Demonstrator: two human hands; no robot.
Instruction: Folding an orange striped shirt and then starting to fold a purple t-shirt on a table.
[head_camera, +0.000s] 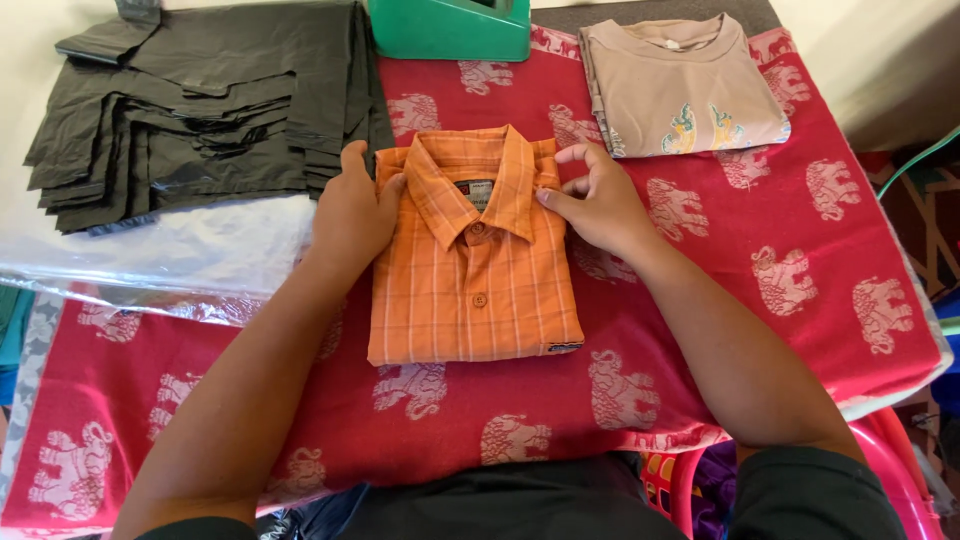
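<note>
Orange checked shirt (470, 280) on red elephant-patterned cloth (780, 240).

Left hand (352, 210), right hand (592, 200) touching folded orange shirt (470, 275)

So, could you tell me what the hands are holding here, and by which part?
The folded orange shirt: the right hand pinches its collar edge, and the left hand rests flat against its shoulder. Neither lifts it.
</note>
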